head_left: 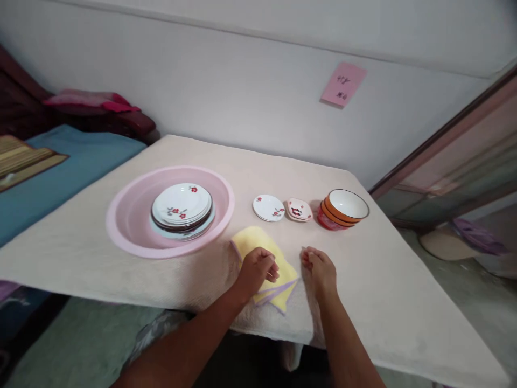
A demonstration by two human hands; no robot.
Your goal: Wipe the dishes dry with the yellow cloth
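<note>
A folded yellow cloth (258,245) with a purple edge lies near the front of the table. My left hand (256,268) rests on it with fingers curled over the cloth. My right hand (320,269) sits on the tablecloth just right of the cloth, fingers curled inward, nothing visible in them. Left of the cloth stands a pink basin (129,215) holding a stack of flowered white plates (181,207).
Behind the hands are a small round flowered saucer (269,207), a small square dish (299,210) and stacked orange bowls (343,209). The table (404,280) has a cream cover and meets a white wall. A blue bed (68,167) lies left; a pink note (343,83) hangs on the wall.
</note>
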